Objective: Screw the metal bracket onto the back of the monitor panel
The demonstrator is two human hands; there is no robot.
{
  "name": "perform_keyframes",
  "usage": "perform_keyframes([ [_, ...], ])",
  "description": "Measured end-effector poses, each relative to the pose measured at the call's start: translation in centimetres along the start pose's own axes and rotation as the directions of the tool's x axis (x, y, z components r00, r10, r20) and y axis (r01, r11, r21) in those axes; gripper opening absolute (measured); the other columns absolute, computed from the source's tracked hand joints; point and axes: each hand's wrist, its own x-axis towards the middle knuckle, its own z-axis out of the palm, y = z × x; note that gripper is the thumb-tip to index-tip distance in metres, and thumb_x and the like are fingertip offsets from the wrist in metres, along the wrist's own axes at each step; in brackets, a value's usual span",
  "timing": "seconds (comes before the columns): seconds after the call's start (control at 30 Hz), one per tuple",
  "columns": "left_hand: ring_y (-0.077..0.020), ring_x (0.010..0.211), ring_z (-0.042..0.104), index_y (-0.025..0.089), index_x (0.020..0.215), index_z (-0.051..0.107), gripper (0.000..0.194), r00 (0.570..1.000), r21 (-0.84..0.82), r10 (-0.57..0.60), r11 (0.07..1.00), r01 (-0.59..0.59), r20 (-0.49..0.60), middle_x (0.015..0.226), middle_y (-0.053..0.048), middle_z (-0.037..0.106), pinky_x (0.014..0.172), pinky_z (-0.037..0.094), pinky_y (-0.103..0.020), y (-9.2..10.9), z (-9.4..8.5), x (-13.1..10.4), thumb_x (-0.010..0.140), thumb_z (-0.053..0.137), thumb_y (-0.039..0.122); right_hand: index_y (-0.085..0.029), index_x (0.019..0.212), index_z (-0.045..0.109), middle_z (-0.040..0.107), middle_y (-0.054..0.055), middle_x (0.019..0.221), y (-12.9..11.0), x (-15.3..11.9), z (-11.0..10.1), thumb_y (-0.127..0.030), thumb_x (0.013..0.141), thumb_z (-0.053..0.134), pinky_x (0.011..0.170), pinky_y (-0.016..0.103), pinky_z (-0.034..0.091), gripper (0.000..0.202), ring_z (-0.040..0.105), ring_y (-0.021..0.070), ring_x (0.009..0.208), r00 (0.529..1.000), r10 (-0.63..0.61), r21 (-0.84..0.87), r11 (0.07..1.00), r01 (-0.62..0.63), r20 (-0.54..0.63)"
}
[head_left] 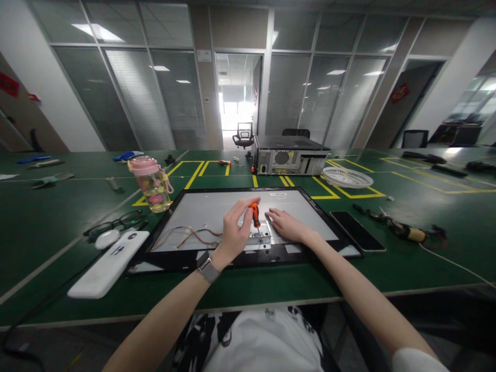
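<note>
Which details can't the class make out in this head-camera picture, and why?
In the head view:
- Screwdriver: handle end partly hidden by the left grip; tip too small.
- Label on the panel: print too small.
- Black cable: end cut off by the bottom edge.

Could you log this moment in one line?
left hand: holds orange-and-black screwdriver | right hand: rests on grey black-framed panel | screwdriver tip: at silver metal bracket

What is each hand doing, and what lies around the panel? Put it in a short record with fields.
left hand: gripping screwdriver, its tip down at metal bracket
right hand: resting on flat panel
left of panel: pink-lidded bottle, white device
right of panel: black phone
beyond panel: computer case, white basket
</note>
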Motion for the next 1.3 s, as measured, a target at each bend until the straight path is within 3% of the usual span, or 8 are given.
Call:
perform_keyframes([
  [0.17,-0.016,0.089,0.061,0.022,0.107,0.069,0.019,0.997,0.103,0.032,0.994,-0.025,-0.073,0.095,-0.004,0.062,0.083,0.051,-0.031,0.09,0.05,0.17,0.09,0.061,0.025,-0.014,0.142,0.045,0.042,0.02,0.15,0.06,0.01,0.04,-0.024,0.099,0.035,0.113,0.048,0.032,0.046,0.037,0.0282,0.141,1.0,-0.012,-0.004,1.0,0.012,-0.002],
  [0.33,-0.0173,0.102,0.06,0.024,0.124,0.06,0.031,1.0,0.028,0.003,1.0,-0.004,0.009,0.109,-0.007,0.064,0.091,0.048,-0.035,-0.1,0.03,0.04,0.097,0.046,0.02,-0.013,0.142,0.045,0.042,0.02,0.15,-0.12,-0.08,-0.2,-0.024,0.099,0.035,0.113,0.048,0.032,0.045,0.039,0.0289,0.139,1.0,-0.009,-0.008,1.0,0.009,0.003],
  [0.5,-0.015,0.084,0.057,0.023,0.109,0.068,0.021,0.997,0.119,0.015,0.993,-0.005,-0.082,0.09,-0.002,0.057,0.082,0.049,-0.031,-0.1,0.19,0.04,0.089,0.063,0.026,-0.012,0.142,0.045,0.042,0.021,0.149,-0.21,-0.03,-0.25,-0.022,0.099,0.034,0.113,0.048,0.032,0.046,0.039,0.0294,0.14,1.0,-0.023,-0.026,0.999,0.023,0.011],
  [0.73,-0.0183,0.103,0.06,0.024,0.129,0.058,0.034,0.999,0.008,-0.031,0.999,0.031,-0.005,0.115,-0.008,0.063,0.091,0.048,-0.035,-0.21,0.0,-0.18,0.099,0.041,0.023,-0.014,0.142,0.045,0.042,0.02,0.15,0.04,0.06,0.14,-0.023,0.099,0.034,0.113,0.048,0.032,0.045,0.038,0.0281,0.14,1.0,-0.009,-0.009,1.0,0.009,0.001],
  [0.9,-0.0151,0.085,0.058,0.023,0.107,0.068,0.019,0.995,0.108,0.03,0.994,-0.02,-0.091,0.092,-0.003,0.058,0.081,0.049,-0.03,-0.09,0.12,-0.11,0.09,0.062,0.026,-0.013,0.142,0.045,0.042,0.02,0.149,-0.26,-0.05,-0.21,-0.022,0.099,0.034,0.113,0.048,0.032,0.046,0.04,0.0297,0.138,1.0,-0.015,-0.021,1.0,0.015,0.008],
  [1.1,-0.0179,0.1,0.059,0.023,0.118,0.064,0.031,0.998,0.049,-0.015,0.999,0.018,-0.061,0.108,-0.007,0.061,0.086,0.048,-0.032,-0.23,-0.09,-0.3,0.098,0.04,0.022,-0.013,0.143,0.044,0.041,0.02,0.15,-0.48,-0.07,-0.48,-0.022,0.099,0.033,0.113,0.048,0.031,0.046,0.04,0.0298,0.139,1.0,0.001,-0.022,1.0,0.0,0.027],
  [1.2,-0.0166,0.092,0.059,0.023,0.116,0.064,0.028,0.997,0.061,-0.011,0.998,0.016,-0.076,0.098,-0.005,0.063,0.083,0.048,-0.031,-0.28,-0.04,-0.25,0.098,0.044,0.021,-0.013,0.143,0.044,0.041,0.021,0.15,-0.42,-0.06,-0.37,-0.021,0.099,0.034,0.113,0.049,0.031,0.046,0.039,0.0302,0.139,1.0,-0.004,-0.013,1.0,0.004,0.022],
  [1.3,-0.0146,0.082,0.056,0.023,0.107,0.069,0.019,0.993,0.122,0.008,0.992,0.006,-0.115,0.088,-0.002,0.056,0.08,0.048,-0.029,-0.17,0.08,-0.12,0.093,0.056,0.024,-0.013,0.143,0.045,0.042,0.021,0.149,-0.32,-0.06,-0.22,-0.021,0.098,0.035,0.112,0.049,0.032,0.046,0.04,0.0296,0.139,1.0,-0.008,-0.002,1.0,0.008,0.001],
])
